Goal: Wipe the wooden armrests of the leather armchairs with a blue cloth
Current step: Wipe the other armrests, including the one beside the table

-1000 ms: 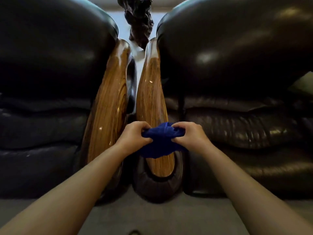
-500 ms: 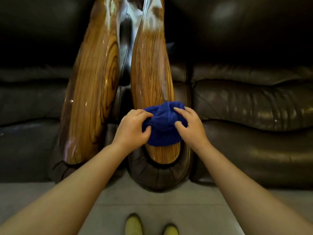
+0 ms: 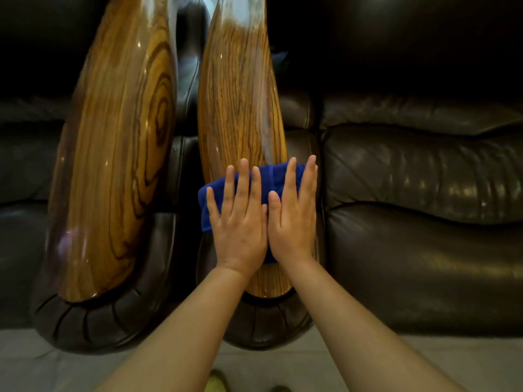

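Two glossy wooden armrests stand side by side between two dark leather armchairs: the left armrest (image 3: 113, 165) and the right armrest (image 3: 237, 103). A blue cloth (image 3: 208, 199) lies spread across the near part of the right armrest. My left hand (image 3: 239, 222) and my right hand (image 3: 293, 219) rest flat on the cloth, side by side, fingers straight and pointing away from me. The cloth's middle is hidden under my palms. The armrest's near tip shows below my wrists.
The left armchair's seat (image 3: 25, 171) and the right armchair's seat cushions (image 3: 424, 193) flank the armrests. Padded leather fronts (image 3: 119, 315) curve under each armrest. Pale floor (image 3: 424, 360) runs along the bottom, with my shoe tips (image 3: 215, 383) at the lower edge.
My hands went from bunching the cloth with curled fingers to pressing flat on it. The cloth is now spread out. The camera has tilted further down and closer.
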### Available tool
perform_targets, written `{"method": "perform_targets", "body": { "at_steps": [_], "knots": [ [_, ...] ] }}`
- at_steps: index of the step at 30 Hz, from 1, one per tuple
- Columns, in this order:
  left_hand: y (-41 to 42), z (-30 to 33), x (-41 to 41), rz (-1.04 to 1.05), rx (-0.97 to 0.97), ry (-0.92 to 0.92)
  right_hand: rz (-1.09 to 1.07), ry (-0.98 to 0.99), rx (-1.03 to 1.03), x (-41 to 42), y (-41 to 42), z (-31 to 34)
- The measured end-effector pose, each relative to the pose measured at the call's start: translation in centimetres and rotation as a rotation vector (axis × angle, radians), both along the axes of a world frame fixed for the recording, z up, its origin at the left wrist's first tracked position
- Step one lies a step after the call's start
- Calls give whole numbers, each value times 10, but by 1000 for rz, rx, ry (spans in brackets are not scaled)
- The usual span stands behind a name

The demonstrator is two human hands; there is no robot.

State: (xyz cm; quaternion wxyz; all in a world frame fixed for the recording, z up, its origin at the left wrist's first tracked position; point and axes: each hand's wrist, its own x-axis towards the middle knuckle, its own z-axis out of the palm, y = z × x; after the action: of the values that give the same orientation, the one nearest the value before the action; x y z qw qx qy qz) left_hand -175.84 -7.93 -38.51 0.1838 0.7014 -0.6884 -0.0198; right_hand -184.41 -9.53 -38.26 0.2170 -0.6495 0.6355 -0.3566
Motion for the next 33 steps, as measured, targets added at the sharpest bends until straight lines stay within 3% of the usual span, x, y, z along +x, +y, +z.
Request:
{"method": "perform_targets", "body": {
  "at_steps": [9,22,33],
  "knots": [
    [-63,22,18,72,18,132,-48,196,3,17,-62,17],
    [-163,54,39,33,71,78,-87,226,50,40,-157,46],
    [-285,76,57,-48,174,177,-89,246,186,56,-271,67]
  ]
}}
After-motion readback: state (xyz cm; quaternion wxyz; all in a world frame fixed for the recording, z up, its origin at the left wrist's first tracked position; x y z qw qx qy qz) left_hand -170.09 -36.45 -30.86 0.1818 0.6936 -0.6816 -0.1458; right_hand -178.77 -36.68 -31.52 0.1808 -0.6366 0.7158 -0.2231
